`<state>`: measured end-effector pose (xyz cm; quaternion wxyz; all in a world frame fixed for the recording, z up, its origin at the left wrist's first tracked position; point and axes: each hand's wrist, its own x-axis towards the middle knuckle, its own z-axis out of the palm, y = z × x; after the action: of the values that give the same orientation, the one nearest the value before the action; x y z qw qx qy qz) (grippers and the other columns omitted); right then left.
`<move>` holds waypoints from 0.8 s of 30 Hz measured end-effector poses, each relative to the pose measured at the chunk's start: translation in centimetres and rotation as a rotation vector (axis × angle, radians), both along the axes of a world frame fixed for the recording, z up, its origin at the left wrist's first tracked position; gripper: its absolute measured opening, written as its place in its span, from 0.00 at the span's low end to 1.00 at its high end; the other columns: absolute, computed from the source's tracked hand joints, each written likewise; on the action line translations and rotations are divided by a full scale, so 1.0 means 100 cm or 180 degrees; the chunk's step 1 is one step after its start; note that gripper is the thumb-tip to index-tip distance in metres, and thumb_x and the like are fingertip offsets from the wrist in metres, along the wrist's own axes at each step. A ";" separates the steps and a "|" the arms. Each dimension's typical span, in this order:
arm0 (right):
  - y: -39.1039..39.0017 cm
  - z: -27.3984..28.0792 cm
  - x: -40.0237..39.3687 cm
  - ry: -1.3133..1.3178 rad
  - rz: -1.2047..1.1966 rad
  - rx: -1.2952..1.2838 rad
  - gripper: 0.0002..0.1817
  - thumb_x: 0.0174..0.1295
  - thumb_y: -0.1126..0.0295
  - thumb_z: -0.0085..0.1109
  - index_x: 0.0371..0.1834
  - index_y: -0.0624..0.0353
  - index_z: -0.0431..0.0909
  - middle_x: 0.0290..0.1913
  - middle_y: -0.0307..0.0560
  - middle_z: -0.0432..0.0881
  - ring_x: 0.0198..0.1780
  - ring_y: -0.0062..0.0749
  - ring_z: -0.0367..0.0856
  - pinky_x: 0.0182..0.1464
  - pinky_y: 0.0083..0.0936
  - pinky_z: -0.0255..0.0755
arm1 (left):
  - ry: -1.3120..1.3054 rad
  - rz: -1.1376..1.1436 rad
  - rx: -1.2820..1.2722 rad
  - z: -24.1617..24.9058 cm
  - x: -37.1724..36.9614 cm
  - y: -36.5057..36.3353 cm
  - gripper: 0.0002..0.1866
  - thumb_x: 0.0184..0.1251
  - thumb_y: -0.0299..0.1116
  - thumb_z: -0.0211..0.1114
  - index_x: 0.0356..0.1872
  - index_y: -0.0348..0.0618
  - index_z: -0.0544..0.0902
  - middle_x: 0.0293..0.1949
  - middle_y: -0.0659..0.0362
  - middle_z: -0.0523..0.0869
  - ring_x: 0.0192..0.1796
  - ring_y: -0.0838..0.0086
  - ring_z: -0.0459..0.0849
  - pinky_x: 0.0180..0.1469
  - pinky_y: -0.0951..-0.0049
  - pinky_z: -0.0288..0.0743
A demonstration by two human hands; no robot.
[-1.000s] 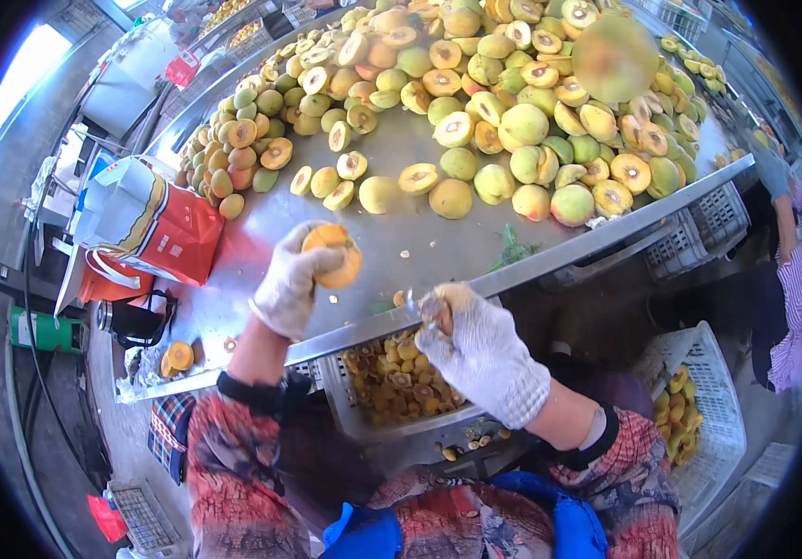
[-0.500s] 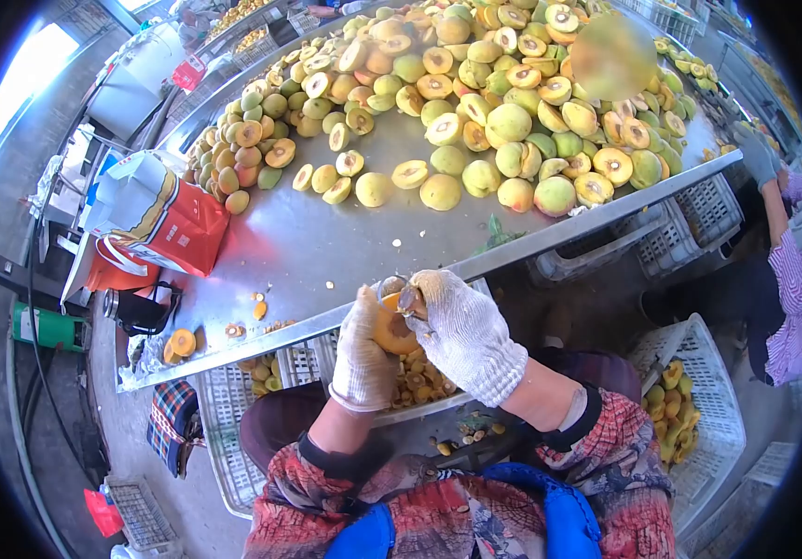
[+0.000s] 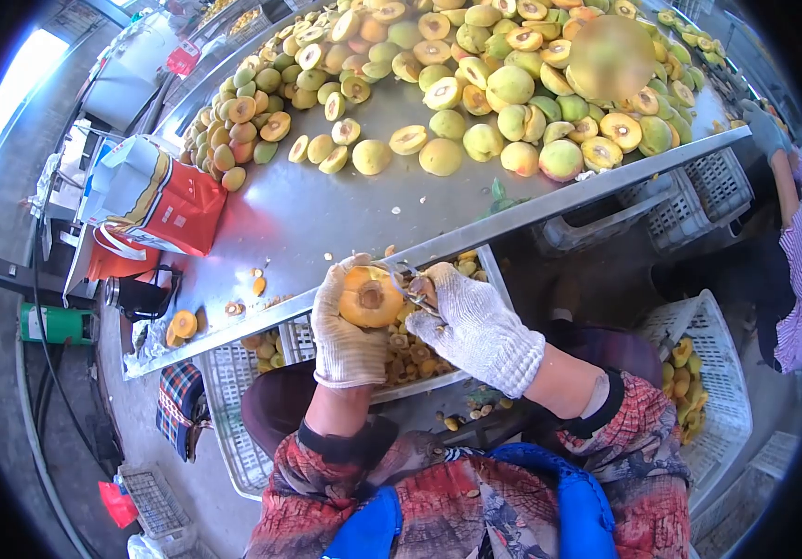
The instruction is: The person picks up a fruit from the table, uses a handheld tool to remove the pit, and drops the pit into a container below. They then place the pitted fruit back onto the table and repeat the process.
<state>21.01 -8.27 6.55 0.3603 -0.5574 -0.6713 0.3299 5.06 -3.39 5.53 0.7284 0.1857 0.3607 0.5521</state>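
Note:
In white knitted gloves, both my hands are just over the table's near edge. My left hand [image 3: 352, 331] is wrapped round a halved yellow peach [image 3: 370, 297], cut face up, with a brown patch at its middle. My right hand [image 3: 480, 331] grips a small metal pitting tool [image 3: 409, 282] with a curved end, which sits right at the peach's right side. Its handle is mostly hidden in the glove. Below them a crate [image 3: 438, 380] holds many small peach pieces.
A large heap of whole and halved peaches [image 3: 511, 86] covers the back of the metal table [image 3: 326, 219]. On the left stands a red-and-white bag [image 3: 177, 210]. A white crate with peaches [image 3: 713, 345] is at right, near another person's striped sleeve [image 3: 794, 289].
The peach half has turned so its cut face shows fully. My right hand and the tool have drawn off to the right, away from the peach's middle. The view has shifted slightly.

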 end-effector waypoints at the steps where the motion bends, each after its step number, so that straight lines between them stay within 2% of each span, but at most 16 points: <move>1: -0.003 -0.002 -0.003 0.0092 0.0031 -0.0047 0.15 0.60 0.65 0.58 0.45 0.60 0.69 0.38 0.62 0.78 0.43 0.60 0.79 0.43 0.48 0.74 | -0.0045 -0.0095 0.0124 -0.002 -0.003 0.001 0.17 0.68 0.42 0.56 0.47 0.38 0.76 0.45 0.50 0.80 0.50 0.58 0.79 0.56 0.57 0.74; 3: -0.006 0.000 -0.008 0.0165 0.0131 -0.0285 0.15 0.60 0.66 0.58 0.46 0.61 0.68 0.38 0.64 0.78 0.43 0.60 0.78 0.43 0.48 0.73 | -0.0022 -0.0066 0.0202 0.000 -0.002 -0.004 0.18 0.68 0.43 0.56 0.47 0.38 0.76 0.45 0.50 0.80 0.51 0.58 0.79 0.56 0.56 0.74; 6: -0.008 -0.019 -0.019 -0.0016 0.0106 -0.0207 0.19 0.57 0.67 0.60 0.48 0.63 0.69 0.38 0.64 0.78 0.40 0.62 0.79 0.41 0.47 0.74 | 0.0242 -0.0160 0.0467 0.004 0.005 -0.013 0.19 0.69 0.44 0.55 0.48 0.38 0.76 0.46 0.49 0.80 0.51 0.58 0.78 0.57 0.54 0.73; 7: -0.009 -0.017 -0.019 -0.0002 0.0142 -0.0385 0.19 0.57 0.68 0.59 0.50 0.63 0.69 0.40 0.65 0.77 0.42 0.61 0.79 0.43 0.47 0.74 | 0.0361 -0.0211 0.0583 0.004 0.006 -0.015 0.19 0.69 0.45 0.54 0.48 0.38 0.76 0.46 0.49 0.80 0.52 0.57 0.78 0.58 0.53 0.73; 10: -0.011 -0.022 -0.022 -0.0351 0.0249 -0.0099 0.20 0.56 0.69 0.58 0.52 0.63 0.69 0.43 0.64 0.77 0.44 0.60 0.78 0.45 0.47 0.74 | 0.0502 -0.0332 0.0859 -0.005 0.003 -0.016 0.20 0.70 0.47 0.53 0.48 0.39 0.75 0.46 0.49 0.79 0.51 0.58 0.78 0.58 0.53 0.73; 13: -0.011 -0.024 -0.024 -0.0080 0.0249 -0.0512 0.22 0.56 0.70 0.58 0.54 0.63 0.68 0.45 0.64 0.76 0.46 0.59 0.78 0.47 0.47 0.74 | 0.0537 -0.0315 0.0907 -0.003 0.006 -0.021 0.20 0.70 0.47 0.53 0.49 0.40 0.75 0.45 0.49 0.78 0.50 0.59 0.78 0.58 0.54 0.73; 16: -0.015 -0.022 -0.026 0.0099 0.0213 -0.0452 0.23 0.56 0.69 0.58 0.55 0.63 0.67 0.45 0.65 0.76 0.46 0.60 0.78 0.47 0.46 0.75 | 0.0816 -0.0200 0.0905 0.002 0.009 -0.026 0.21 0.71 0.48 0.53 0.50 0.39 0.74 0.45 0.50 0.78 0.49 0.61 0.78 0.57 0.57 0.73; 19: -0.019 -0.022 -0.027 0.0151 0.0315 -0.0297 0.21 0.58 0.69 0.58 0.53 0.63 0.67 0.44 0.65 0.77 0.46 0.60 0.78 0.47 0.45 0.75 | 0.0842 -0.0045 0.0988 0.002 0.010 -0.030 0.19 0.72 0.42 0.52 0.49 0.34 0.76 0.42 0.50 0.82 0.43 0.68 0.80 0.48 0.71 0.75; 24: -0.024 -0.031 -0.031 0.0402 0.0410 -0.0466 0.21 0.57 0.69 0.58 0.53 0.63 0.68 0.44 0.64 0.77 0.45 0.61 0.78 0.46 0.45 0.75 | 0.1391 0.0001 0.1175 0.005 0.008 -0.038 0.19 0.72 0.42 0.52 0.46 0.33 0.78 0.41 0.51 0.82 0.44 0.68 0.80 0.49 0.70 0.74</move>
<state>17.94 -10.71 3.45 0.3382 -0.5160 -0.6559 0.4349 5.84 -7.23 5.99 0.5872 0.4298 0.4025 0.5554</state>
